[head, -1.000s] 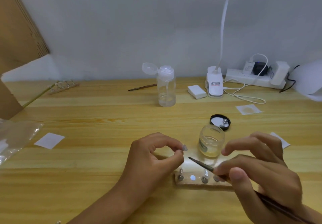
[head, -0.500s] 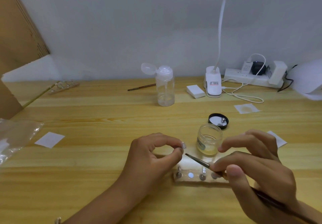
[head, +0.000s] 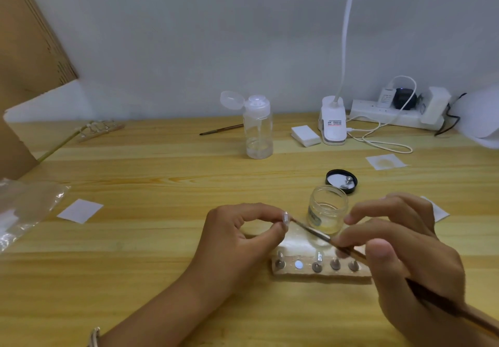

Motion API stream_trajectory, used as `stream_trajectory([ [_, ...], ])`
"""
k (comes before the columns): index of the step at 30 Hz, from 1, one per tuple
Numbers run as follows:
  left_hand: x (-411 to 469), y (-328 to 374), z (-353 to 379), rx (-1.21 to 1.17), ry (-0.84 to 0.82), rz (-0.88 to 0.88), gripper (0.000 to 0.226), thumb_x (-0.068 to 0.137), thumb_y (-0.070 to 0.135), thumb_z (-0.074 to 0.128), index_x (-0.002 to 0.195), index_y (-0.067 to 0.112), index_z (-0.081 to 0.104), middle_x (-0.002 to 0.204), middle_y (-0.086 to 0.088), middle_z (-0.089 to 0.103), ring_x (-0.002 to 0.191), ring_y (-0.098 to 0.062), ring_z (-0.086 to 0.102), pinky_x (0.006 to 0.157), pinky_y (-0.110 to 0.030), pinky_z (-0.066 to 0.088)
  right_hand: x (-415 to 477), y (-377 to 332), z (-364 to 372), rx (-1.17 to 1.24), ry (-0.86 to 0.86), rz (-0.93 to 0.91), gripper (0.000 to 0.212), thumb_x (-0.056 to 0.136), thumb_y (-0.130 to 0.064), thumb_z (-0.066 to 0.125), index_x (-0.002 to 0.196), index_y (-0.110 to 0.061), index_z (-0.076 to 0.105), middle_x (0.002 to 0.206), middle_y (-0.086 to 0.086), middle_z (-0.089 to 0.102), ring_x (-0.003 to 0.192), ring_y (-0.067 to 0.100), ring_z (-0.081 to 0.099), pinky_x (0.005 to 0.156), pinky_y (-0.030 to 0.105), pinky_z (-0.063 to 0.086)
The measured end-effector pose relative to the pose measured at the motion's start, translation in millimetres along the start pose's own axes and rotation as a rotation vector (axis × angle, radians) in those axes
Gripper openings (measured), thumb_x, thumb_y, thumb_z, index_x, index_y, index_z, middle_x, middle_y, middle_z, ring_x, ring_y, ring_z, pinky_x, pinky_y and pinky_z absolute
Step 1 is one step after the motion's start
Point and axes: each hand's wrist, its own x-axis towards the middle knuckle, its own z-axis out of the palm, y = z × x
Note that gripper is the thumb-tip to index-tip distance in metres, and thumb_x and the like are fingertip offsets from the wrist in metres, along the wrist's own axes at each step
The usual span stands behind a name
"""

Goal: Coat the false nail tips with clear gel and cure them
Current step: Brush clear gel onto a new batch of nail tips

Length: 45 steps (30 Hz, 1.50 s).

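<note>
Head view, at the grip: the left hand (head: 240,234) pinches one small pale false nail tip (head: 285,217) between thumb and forefinger, closed on it and holding it raised off the bench with its coated face turned toward the right. The right hand (head: 399,252) is closed in a pen grip on a thin dark-handled gel brush (head: 313,232), whose bristle end meets the right edge of the held tip. The brush's long axis runs from that contact down and to the right, through the right fingers and out past the wrist. The tip therefore lies up and to the left of the right-hand grip, along the line of the brush; the left hand is the nearer and carries it.

Just below and right of the pinch sits a light wooden holder block (head: 321,272) with small metal pegs, one socket showing a white disc. Just beyond the brush stands an open clear glass gel jar (head: 327,209); its black lid (head: 341,180) lies behind that. A white clip-on gooseneck lamp (head: 333,119) stands well apart at the back.

Judgement: coating is under way; curing is not yet begun.
</note>
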Motion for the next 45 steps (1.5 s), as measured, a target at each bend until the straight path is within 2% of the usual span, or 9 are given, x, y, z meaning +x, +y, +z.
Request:
stream_trajectory([
  [4,-0.6,-1.0,0.5,-0.008,-0.001,0.014,0.009,0.081,0.017,0.078,0.081,0.026,0.081,0.081,0.018,0.075,0.083,0.002,0.070,0.072,-0.011,0.049,1.7,-0.6,4.2,-0.011,-0.021,0.055,0.059,0.106,-0.038,0.033,0.073,-0.010,0.073,0.078,-0.006,0.064,0.102,-0.007,0.050,0.085,0.039,0.037],
  [9,0.0,-3.6,0.3,-0.028,-0.011,0.009,0.007,0.081,0.021,0.079,0.083,0.027,0.081,0.083,0.018,0.076,0.085,-0.002,0.072,0.076,-0.020,0.054,0.0,-2.5,-0.4,0.049,-0.046,0.041,0.062,0.107,-0.039,0.030,0.068,-0.013,0.071,0.065,-0.010,0.065,0.093,0.004,0.061,0.090,0.039,0.035],
  [13,0.4,-4.7,1.3,-0.031,-0.014,0.002,0.007,0.082,0.028,0.079,0.085,0.034,0.079,0.084,0.019,0.075,0.083,-0.018,0.073,0.073,-0.037,0.053,2.5,-2.4,1.1,0.018,-0.015,0.071,0.059,0.106,-0.038,0.032,0.072,-0.011,0.072,0.075,-0.014,0.061,0.101,-0.006,0.053,0.089,0.033,0.035],
  [17,-0.1,-3.7,2.3,-0.033,-0.007,0.001,0.008,0.079,0.037,0.075,0.086,0.036,0.078,0.086,0.019,0.075,0.081,-0.028,0.072,0.075,-0.047,0.053,0.6,-0.9,3.7,0.003,-0.030,0.112,0.057,0.105,-0.041,0.034,0.074,-0.013,0.073,0.081,-0.008,0.063,0.104,-0.002,0.050,0.087,0.034,0.037],
  [21,0.2,-5.2,2.7,-0.057,-0.009,-0.013,0.006,0.081,0.024,0.079,0.083,0.030,0.080,0.084,0.018,0.076,0.081,-0.016,0.073,0.074,-0.041,0.053,0.5,-2.2,0.8,0.061,-0.055,0.071,0.058,0.106,-0.039,0.032,0.071,-0.014,0.071,0.070,-0.011,0.065,0.098,0.000,0.056,0.086,0.039,0.037],
  [26,0.0,-5.3,3.3,-0.065,-0.017,-0.007,0.006,0.079,0.035,0.077,0.083,0.033,0.080,0.085,0.017,0.076,0.081,-0.030,0.071,0.073,-0.039,0.053,1.6,-1.6,1.4,0.026,-0.017,0.089,0.058,0.106,-0.040,0.033,0.073,-0.011,0.072,0.075,-0.014,0.061,0.102,-0.006,0.052,0.087,0.036,0.035],
  [32,0.8,-8.2,1.7,-0.063,-0.021,0.002,0.004,0.082,0.025,0.078,0.083,0.028,0.081,0.085,0.018,0.076,0.085,-0.002,0.072,0.071,-0.015,0.054,1.3,-1.2,2.2,0.044,-0.057,0.086,0.060,0.106,-0.040,0.031,0.070,-0.014,0.072,0.070,-0.010,0.064,0.104,-0.003,0.053,0.088,0.037,0.036],
  [41,0.5,-6.2,2.2,-0.056,-0.019,-0.009,0.007,0.082,0.022,0.079,0.083,0.029,0.081,0.083,0.018,0.076,0.083,0.001,0.071,0.070,-0.008,0.049,1.5,-2.0,3.8,0.021,-0.051,0.139,0.059,0.105,-0.045,0.034,0.075,-0.013,0.073,0.081,-0.012,0.062,0.107,0.000,0.051,0.088,0.036,0.038],
  [45,0.9,-5.3,2.0,-0.035,-0.014,0.002,0.011,0.082,0.018,0.079,0.082,0.029,0.081,0.083,0.018,0.076,0.087,0.003,0.070,0.073,-0.006,0.048,0.1,-3.9,1.0,0.075,-0.080,0.096,0.061,0.106,-0.043,0.033,0.072,-0.013,0.073,0.073,-0.008,0.064,0.103,0.004,0.055,0.082,0.041,0.040],
])
